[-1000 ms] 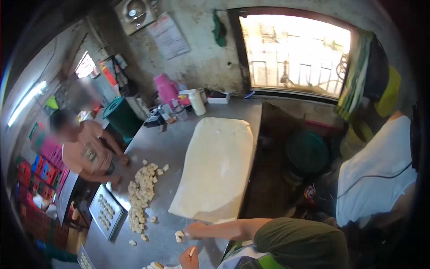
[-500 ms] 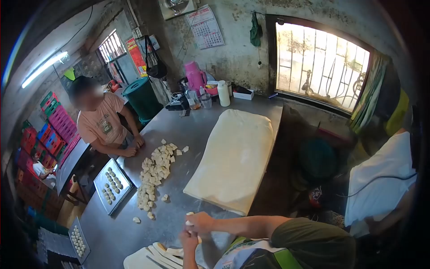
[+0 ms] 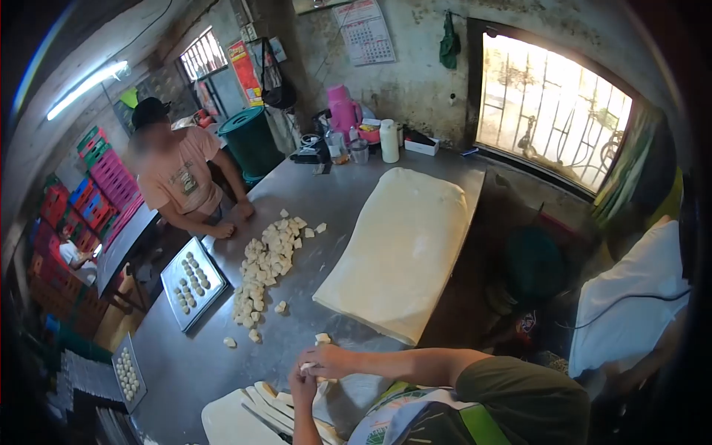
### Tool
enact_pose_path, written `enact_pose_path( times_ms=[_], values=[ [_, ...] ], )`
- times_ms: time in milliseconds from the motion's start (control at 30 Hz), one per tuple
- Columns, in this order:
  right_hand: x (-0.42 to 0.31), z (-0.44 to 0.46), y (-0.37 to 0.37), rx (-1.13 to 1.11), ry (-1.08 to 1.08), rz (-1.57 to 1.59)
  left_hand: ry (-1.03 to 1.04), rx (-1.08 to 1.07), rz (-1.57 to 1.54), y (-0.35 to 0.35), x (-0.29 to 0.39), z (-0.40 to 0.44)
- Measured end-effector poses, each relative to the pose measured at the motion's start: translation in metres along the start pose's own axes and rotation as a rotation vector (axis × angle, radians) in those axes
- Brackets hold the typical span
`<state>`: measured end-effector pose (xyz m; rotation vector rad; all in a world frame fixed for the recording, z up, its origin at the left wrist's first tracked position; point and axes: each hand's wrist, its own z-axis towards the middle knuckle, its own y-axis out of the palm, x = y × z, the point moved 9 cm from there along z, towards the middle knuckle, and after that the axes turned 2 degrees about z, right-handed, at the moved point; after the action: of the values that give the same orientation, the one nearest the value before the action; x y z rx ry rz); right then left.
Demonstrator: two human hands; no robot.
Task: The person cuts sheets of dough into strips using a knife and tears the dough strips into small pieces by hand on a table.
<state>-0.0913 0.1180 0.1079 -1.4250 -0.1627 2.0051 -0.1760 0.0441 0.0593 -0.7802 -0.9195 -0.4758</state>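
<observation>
My right hand [image 3: 334, 361] reaches in from the right and is closed on a small piece of dough [image 3: 308, 366]. Just below it, my left hand [image 3: 302, 383] is closed on the same dough, the two hands touching. Part of the dough is hidden by my fingers. A loose dough piece [image 3: 322, 339] rests on the metal table just beyond my right hand. Under and beside my left hand are cut dough strips [image 3: 267, 400] along a flat dough slab [image 3: 228, 419]. A thin dark blade-like tool [image 3: 285, 436] lies among the strips.
A large dough slab [image 3: 400, 252] covers the table's right side. Cut dough pieces [image 3: 263, 256] are heaped mid-table. Dough balls sit on one tray [image 3: 215, 276] and another tray [image 3: 138, 393]. A person [image 3: 185, 170] stands across the table [image 3: 297, 196]. A pink jug [image 3: 343, 111] stands at the back.
The view has shifted slightly. A dough piece that was close to my right hand's fingers now lies apart on the table. My hands remain together, slightly lower relative to the table.
</observation>
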Motion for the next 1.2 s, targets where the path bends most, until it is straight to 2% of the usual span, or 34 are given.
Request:
enact_pose_path(
  times_ms=[33,67,100,167,200,233,333,367,433,467,500,567,600,633,700,733,767,833,867,900,1000,1033,1100,1133,1167,1200],
  values=[
    [-0.005,0.002,-0.013,0.108,-0.017,-0.004,-0.107,-0.037,0.018,0.004,-0.005,-0.002],
    [-0.004,0.003,-0.018,0.104,-0.025,0.002,-0.209,-0.071,0.029,0.011,-0.008,-0.003],
    [0.013,0.004,-0.019,0.010,0.118,-0.096,-0.206,-0.058,0.034,0.012,0.000,-0.002],
    [0.050,-0.005,-0.017,-0.179,0.405,-0.282,-0.147,-0.320,0.394,0.025,0.020,-0.019],
    [0.062,-0.004,-0.023,-0.176,0.393,-0.282,-0.109,-0.455,0.574,0.034,0.026,-0.021],
    [0.084,-0.009,-0.025,-0.158,0.386,-0.223,-0.107,-0.450,0.578,0.037,0.032,-0.019],
    [0.106,-0.023,-0.012,-0.129,0.375,-0.073,-0.335,-0.151,0.048,0.013,0.037,-0.021],
    [0.091,-0.021,-0.014,-0.111,0.242,-0.143,-0.337,-0.140,0.050,0.017,0.039,-0.019],
    [0.048,-0.020,-0.012,-0.067,-0.015,-0.263,-0.025,0.008,0.367,0.011,0.070,-0.014],
    [0.043,-0.012,-0.018,-0.061,-0.022,-0.266,0.149,0.081,0.520,0.011,0.085,-0.006],
    [0.036,-0.006,-0.019,-0.105,-0.043,-0.166,0.151,0.082,0.519,0.013,0.071,0.000],
    [0.017,-0.014,-0.002,-0.217,-0.069,0.069,-0.036,-0.007,0.173,0.008,0.006,-0.011],
    [0.010,-0.015,0.000,-0.226,-0.072,0.074,-0.115,-0.040,-0.001,0.008,-0.023,-0.018],
    [0.009,-0.012,-0.006,-0.154,-0.019,0.062,-0.114,-0.038,0.001,0.011,-0.031,-0.022],
    [0.011,-0.007,-0.018,-0.002,0.092,0.033,-0.359,0.011,-0.032,0.019,-0.063,-0.037],
    [0.014,0.000,-0.019,0.002,0.090,0.033,-0.480,0.035,-0.048,0.019,-0.063,-0.039],
    [0.033,0.002,-0.014,-0.112,0.226,-0.053,-0.481,0.035,-0.051,0.018,-0.052,-0.041],
    [0.076,-0.006,-0.005,-0.336,0.504,-0.229,-0.093,-0.225,0.153,0.027,0.021,-0.035],
    [0.088,-0.007,-0.009,-0.325,0.510,-0.238,0.116,-0.352,0.251,0.036,0.052,-0.029],
    [0.101,-0.012,-0.014,-0.277,0.476,-0.295,0.122,-0.359,0.243,0.033,0.056,-0.024],
    [0.101,-0.010,-0.008,-0.194,0.391,-0.409,-0.528,-0.244,-0.031,0.004,0.007,-0.022],
    [0.082,-0.009,0.003,-0.170,0.289,-0.369,-0.530,-0.248,-0.038,0.003,0.006,-0.022],
    [0.035,-0.001,0.016,-0.115,0.082,-0.291,-0.021,-0.053,0.138,-0.012,0.040,-0.003],
    [0.028,0.011,0.012,-0.106,0.081,-0.307,0.248,0.051,0.217,-0.016,0.058,0.005],
    [0.021,0.018,0.010,-0.081,0.099,-0.210,0.249,0.044,0.205,-0.016,0.042,0.009],
    [0.013,0.017,0.013,-0.062,0.125,-0.103,0.097,-0.036,0.033,-0.015,0.008,0.007]
  ],
)
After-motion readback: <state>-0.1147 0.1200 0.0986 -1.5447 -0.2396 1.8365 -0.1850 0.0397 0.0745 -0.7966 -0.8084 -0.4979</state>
